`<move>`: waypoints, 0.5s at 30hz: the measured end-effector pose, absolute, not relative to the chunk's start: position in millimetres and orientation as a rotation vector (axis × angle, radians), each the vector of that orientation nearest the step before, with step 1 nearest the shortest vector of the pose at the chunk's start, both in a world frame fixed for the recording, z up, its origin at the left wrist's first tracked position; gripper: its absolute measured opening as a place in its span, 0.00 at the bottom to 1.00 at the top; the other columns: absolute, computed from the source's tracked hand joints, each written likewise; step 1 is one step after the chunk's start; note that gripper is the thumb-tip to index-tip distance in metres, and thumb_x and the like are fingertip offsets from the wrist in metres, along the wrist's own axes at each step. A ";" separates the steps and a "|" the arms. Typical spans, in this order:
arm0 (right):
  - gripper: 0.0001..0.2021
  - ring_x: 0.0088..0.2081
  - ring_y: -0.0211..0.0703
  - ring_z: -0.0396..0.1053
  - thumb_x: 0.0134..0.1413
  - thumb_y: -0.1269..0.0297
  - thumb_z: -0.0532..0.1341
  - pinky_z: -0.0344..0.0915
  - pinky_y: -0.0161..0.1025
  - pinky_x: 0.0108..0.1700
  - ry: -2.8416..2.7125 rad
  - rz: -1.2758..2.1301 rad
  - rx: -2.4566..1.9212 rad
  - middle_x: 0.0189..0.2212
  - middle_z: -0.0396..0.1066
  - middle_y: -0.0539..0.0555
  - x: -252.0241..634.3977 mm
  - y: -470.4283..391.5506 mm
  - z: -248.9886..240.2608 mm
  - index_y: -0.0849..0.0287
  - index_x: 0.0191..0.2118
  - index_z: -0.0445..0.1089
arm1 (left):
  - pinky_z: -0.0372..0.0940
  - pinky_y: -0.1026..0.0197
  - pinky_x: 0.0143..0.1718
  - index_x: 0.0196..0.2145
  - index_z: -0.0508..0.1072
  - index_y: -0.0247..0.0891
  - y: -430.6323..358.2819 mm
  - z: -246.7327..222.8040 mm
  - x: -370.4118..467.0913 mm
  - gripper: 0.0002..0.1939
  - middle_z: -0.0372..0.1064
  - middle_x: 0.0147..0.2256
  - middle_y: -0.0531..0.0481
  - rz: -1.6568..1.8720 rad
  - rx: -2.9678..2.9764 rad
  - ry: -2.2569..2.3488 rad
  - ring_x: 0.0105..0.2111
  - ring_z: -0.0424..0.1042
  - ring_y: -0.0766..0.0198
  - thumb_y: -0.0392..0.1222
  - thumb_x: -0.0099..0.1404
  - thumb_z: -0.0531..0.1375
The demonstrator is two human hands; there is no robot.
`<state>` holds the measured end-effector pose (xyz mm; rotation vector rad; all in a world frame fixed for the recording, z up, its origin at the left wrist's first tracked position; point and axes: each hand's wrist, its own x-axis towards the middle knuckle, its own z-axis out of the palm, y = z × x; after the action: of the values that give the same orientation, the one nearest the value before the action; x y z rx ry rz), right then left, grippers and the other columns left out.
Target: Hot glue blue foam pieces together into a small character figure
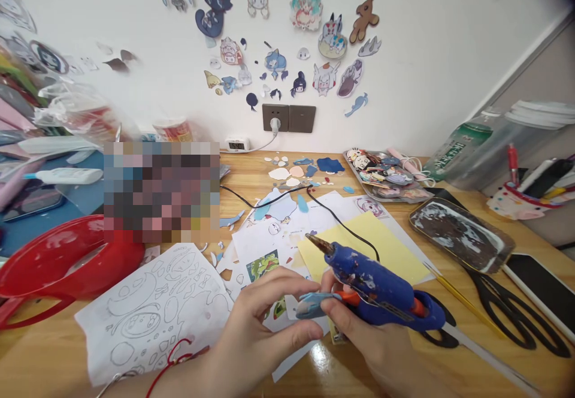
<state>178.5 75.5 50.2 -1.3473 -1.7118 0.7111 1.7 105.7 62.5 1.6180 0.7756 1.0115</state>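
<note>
My left hand (265,314) curves its thumb and index finger around a small light blue and grey cut-out piece (312,305), gripping it at its edges. The thumb of my right hand (363,332) meets the right end of that piece. The same hand holds a blue hot glue gun (372,278), its worn nozzle pointing up and left over a yellow sheet (372,239). An orange trigger shows by the right thumb, and a glue stick (489,356) sticks out of the rear. Part of the right fingers is hidden by the gun.
The gun's black cord (344,221) crosses the papers. At left are a drawing sheet (157,320) and a red basket (85,266). Black scissors (503,302), a yellow-handled tool (467,299), a phone (548,290) and a stained tray (462,236) lie right. Paper scraps (291,170) are scattered behind.
</note>
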 end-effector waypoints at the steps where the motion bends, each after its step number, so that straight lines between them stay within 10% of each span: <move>1: 0.08 0.34 0.47 0.70 0.54 0.60 0.56 0.70 0.43 0.36 -1.656 0.742 -1.362 0.32 0.69 0.53 177.5 75.0 50.6 0.52 0.39 0.65 | 0.63 0.61 0.41 0.42 0.72 0.47 105.2 61.4 1.3 0.16 0.71 0.38 0.50 1.012 1.616 0.778 0.40 0.68 0.61 0.37 0.54 0.65; 15: 0.07 0.27 0.40 0.67 0.47 0.60 0.62 0.67 0.34 0.28 -1.348 0.964 -1.283 0.27 0.67 0.48 168.4 73.0 60.0 0.51 0.33 0.65 | 0.63 0.64 0.36 0.36 0.69 0.39 107.1 66.9 4.2 0.05 0.70 0.35 0.50 0.898 1.401 0.787 0.35 0.68 0.66 0.40 0.64 0.54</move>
<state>168.4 73.0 60.0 -1.2829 -1.3482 0.9642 4.2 107.1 66.9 1.4010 0.7872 0.8976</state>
